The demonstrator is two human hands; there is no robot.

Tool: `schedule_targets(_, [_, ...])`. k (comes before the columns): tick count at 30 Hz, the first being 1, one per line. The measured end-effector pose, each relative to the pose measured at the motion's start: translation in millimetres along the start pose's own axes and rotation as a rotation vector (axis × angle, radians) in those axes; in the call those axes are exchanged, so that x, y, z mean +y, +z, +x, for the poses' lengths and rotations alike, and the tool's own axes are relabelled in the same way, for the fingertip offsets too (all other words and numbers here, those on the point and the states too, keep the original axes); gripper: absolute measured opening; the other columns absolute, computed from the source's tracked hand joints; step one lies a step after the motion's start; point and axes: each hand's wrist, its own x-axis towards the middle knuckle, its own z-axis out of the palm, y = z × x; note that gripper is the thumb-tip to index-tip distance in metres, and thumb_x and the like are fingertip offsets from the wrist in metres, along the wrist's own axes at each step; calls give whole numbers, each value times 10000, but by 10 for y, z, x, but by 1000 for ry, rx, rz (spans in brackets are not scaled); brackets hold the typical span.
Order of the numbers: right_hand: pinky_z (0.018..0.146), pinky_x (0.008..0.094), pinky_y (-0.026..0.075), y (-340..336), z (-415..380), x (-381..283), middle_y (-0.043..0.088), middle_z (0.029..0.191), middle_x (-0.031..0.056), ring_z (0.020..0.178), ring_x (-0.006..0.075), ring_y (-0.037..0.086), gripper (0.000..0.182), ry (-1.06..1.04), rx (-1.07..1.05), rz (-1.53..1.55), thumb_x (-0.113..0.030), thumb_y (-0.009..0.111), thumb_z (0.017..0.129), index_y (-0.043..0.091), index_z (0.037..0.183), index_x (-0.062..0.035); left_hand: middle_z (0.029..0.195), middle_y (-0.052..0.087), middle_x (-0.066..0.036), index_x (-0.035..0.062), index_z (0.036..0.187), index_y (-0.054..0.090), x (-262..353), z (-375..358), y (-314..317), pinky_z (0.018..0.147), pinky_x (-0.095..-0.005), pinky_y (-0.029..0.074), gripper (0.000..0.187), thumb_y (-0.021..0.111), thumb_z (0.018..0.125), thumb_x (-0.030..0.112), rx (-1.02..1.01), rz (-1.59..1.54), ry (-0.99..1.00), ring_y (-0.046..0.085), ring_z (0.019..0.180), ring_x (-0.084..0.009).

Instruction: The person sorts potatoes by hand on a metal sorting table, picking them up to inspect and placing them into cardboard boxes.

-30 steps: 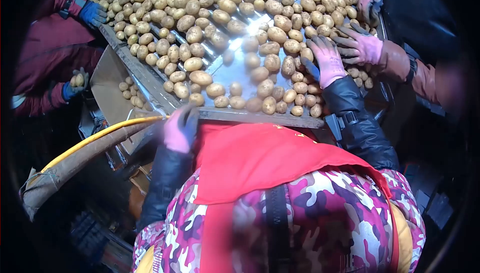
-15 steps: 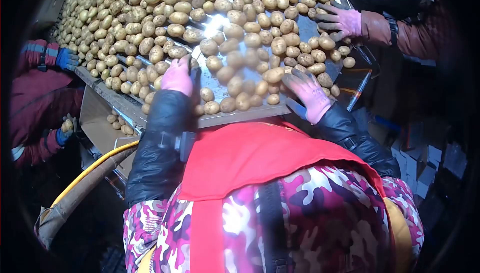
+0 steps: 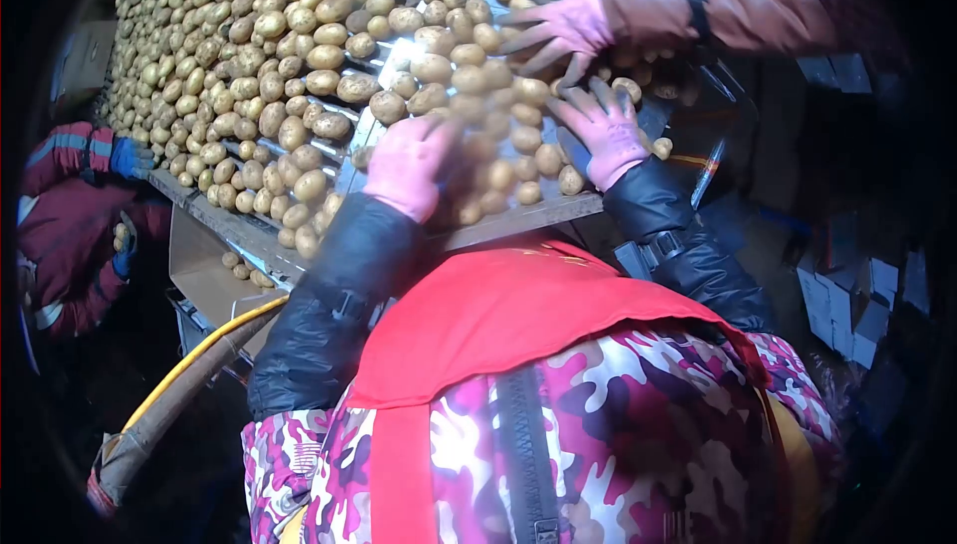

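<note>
Both pink-gloved hands have shifted since half a second ago: the left hand (image 3: 409, 163) has come in from the near left edge toward the middle, and the right hand (image 3: 604, 131) has lifted farther onto the pile. Largest in view is the sorting desk (image 3: 528, 215), a metal roller bed carrying a broad sheet of potatoes (image 3: 269, 55) from far left down to the near edge. Next, the red apron (image 3: 518, 315) fills the lower frame. A co-worker's pink-gloved hand (image 3: 558, 33) reaches in from the upper right with its fingers spread, just beyond the right hand. At far left another person's blue glove (image 3: 128, 157) rests at the desk's side, above a cardboard box (image 3: 204, 270) and a yellow hose (image 3: 189, 364). Left fingers curl down over the blurred potatoes near the front edge; whether they pinch one I cannot tell. Right fingers (image 3: 588, 103) lie spread flat on potatoes. Potatoes look firm, rounded and dusty, likely to roll, so a cupped whole-hand hold around the middle seems best.
</note>
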Motion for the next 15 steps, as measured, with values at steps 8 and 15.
schedule_targets(8, [1197,627,237,-149,-594,-201,431,1577,125,1502,376,327,583,-1,-103,76,-245,660,843,574,1414,-168,1114,695,-116,91,1151,683,473,888,221,868,-437,559,293,588,884,165,-269,269,33,663,1054,-320])
schedule_targets(15, [1143,634,304,-141,-569,-177,492,1521,116,1463,383,379,493,-33,-45,99,-262,665,829,636,1303,-130,1209,677,-227,28,1190,676,563,1150,207,926,-466,558,310,524,970,185,-526,204,-131,674,1143,-372])
